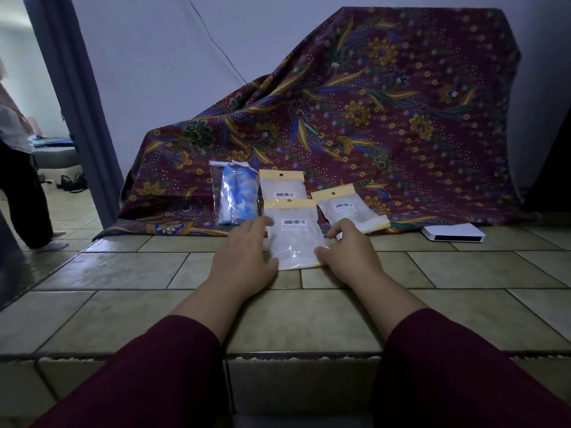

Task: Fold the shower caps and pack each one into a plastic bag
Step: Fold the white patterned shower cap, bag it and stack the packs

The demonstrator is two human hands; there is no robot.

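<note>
On tiled floor, packed bag (294,239) lying between hands; left hand (244,257) resting flat-fingered against its edge, right hand (349,251) pinching opposite edge. Best pressing air out evenly, smoothing seal flat.

On the tiled ledge (123,273), the near packet (293,242) lies between both hands; two packets (282,185) (349,210) behind it, a bagged cap (238,196) at left.

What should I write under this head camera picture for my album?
Two hands hold a packed plastic bag on the tiled floor.
</note>
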